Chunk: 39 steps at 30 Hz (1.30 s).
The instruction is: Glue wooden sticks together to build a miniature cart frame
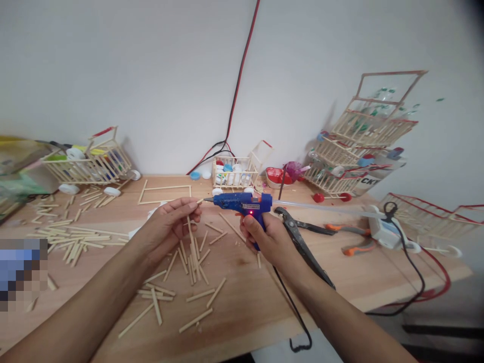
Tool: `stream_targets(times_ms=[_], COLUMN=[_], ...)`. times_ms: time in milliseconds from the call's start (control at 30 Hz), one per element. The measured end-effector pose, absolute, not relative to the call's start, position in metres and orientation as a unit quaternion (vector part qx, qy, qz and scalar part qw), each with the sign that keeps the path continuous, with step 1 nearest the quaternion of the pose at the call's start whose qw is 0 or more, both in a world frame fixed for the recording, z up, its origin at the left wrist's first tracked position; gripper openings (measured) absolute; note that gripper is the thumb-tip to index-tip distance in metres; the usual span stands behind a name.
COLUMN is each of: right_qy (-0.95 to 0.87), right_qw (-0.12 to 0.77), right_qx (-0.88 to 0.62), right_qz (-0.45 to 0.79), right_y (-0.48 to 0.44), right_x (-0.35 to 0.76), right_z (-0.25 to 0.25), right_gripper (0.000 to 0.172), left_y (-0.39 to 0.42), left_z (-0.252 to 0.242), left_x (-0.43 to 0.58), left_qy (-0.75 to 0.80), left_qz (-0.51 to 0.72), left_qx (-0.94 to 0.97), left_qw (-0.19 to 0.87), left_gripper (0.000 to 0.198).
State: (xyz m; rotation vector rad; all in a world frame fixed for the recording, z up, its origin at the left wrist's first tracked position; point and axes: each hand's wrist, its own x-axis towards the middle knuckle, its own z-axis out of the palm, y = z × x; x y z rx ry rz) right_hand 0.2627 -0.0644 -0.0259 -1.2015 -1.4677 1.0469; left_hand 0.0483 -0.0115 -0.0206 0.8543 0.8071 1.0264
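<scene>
Wooden tabletop (242, 312) is spanning most of the view, running back to a pale wall (170, 75). A tiered stack of stick-built carts (355, 146) is standing at the far right; a single stick cart (98, 164), loaded with coloured items, is standing at the far left. Black pliers (300, 244) are lying with handles spread, beyond the right wrist. Blue glue gun (242, 202) is hanging above the middle of the table, nozzle pointing left, red indicator glowing, a translucent glue stick (325, 207) protruding from its rear. Right hand (272, 237) is gripping the gun's handle, fingers wrapped around it. Left hand (170, 227) is pinching a wooden stick (200, 201) between thumb and fingers, its end sitting right at the nozzle tip; actual contact cannot be told. A small stick cart (234, 174) holding bottle caps is standing behind the gun, near the wall. A flat stick frame (165, 188) is lying behind the left hand. Orange-handled pliers (351, 230) are resting right of the black pair. Loose sticks (194, 257) are lying scattered below and left of the hands. A blue cap (194, 176) is lying just left of the small cart.
</scene>
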Motion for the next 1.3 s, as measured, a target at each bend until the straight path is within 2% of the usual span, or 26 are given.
stream_targets(times_ms=[333, 1300], right_qy=[-0.575, -0.591], right_qw=[0.482, 0.476], right_qx=[-0.477, -0.492], right_qz=[0.457, 0.427], right_y=[-0.0646, -0.0651], right_x=[0.2607, 0.2621], right_z=[-0.0283, -0.0271], right_gripper=[0.039, 0.041], left_y=[-0.0105, -0.0112], left_z=[-0.0207, -0.017], left_x=[0.0475, 0.0484], left_qy=[0.361, 0.369], left_qz=[0.461, 0.467], left_qx=[0.388, 0.37], left_qw=[0.711, 0.714], left_gripper=[0.009, 0.011])
